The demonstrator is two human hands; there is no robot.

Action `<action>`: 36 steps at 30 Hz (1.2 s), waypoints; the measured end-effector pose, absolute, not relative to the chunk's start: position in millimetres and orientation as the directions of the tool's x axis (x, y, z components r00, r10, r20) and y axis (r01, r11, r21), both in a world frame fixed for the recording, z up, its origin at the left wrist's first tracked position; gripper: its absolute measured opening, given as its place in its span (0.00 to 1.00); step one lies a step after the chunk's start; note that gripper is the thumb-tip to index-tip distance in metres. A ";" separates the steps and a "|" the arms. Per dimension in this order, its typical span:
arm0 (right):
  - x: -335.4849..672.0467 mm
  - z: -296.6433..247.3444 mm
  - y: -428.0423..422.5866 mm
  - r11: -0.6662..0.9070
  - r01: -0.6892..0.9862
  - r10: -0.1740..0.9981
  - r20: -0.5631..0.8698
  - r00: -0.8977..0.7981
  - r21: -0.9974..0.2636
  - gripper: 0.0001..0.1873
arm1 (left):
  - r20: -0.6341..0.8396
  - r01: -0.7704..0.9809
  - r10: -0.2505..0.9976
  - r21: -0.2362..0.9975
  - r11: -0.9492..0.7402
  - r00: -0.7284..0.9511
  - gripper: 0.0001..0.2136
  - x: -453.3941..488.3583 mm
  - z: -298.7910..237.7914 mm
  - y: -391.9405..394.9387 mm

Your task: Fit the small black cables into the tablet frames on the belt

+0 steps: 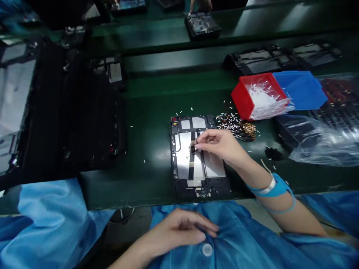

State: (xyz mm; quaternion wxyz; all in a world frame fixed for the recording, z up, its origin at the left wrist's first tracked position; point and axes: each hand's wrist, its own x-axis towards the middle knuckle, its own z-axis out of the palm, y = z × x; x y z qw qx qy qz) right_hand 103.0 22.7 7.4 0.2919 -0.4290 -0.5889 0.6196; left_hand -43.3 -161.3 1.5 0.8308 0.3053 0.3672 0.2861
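An opened tablet chassis lies on the green work surface near its front edge, with silver plates and a dark ribbon cable running down its middle. My right hand reaches over it from the right, fingers pinched together on a tiny part at the ribbon cable near the top of the plates. A blue wrist strap circles that forearm. My left hand rests below the table edge on my blue smock, fingers loosely curled and lying flat, holding nothing.
A red bin of small white parts and a blue bin stand at the right. A pile of small connectors lies beside the chassis. Clear plastic bags cover trays at far right. Black trays fill the left. More chassis sit on the far belt.
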 end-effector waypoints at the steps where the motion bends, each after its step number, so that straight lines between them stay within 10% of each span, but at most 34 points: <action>1: 92.7 6.2 21.7 -0.132 0.151 0.855 -0.190 -0.483 -0.980 0.07 | -0.363 -0.169 0.802 0.856 0.488 0.475 0.12 -52.5 4.3 -156.6; 4: 69.4 -0.2 20.6 -0.097 0.193 0.854 -0.181 -0.487 -0.976 0.07 | 0.071 0.299 0.994 0.950 -0.093 0.084 0.09 -81.3 1.4 -137.5; 8: 56.9 -8.6 16.8 -0.028 0.265 0.867 -0.155 -0.474 -0.964 0.05 | 0.408 0.797 0.907 0.513 -0.319 0.101 0.14 -109.3 -19.9 -113.1; 26: 60.5 -1.7 17.2 0.032 0.523 0.857 -0.246 -0.453 -0.852 0.03 | 0.301 0.895 0.882 0.152 -0.419 0.362 0.23 -111.9 -35.3 -106.2; 36: 61.1 2.4 32.8 0.002 0.571 0.791 -0.349 -0.503 -0.821 0.08 | 0.288 0.884 0.880 0.173 -0.435 0.377 0.19 -100.1 -26.8 -99.6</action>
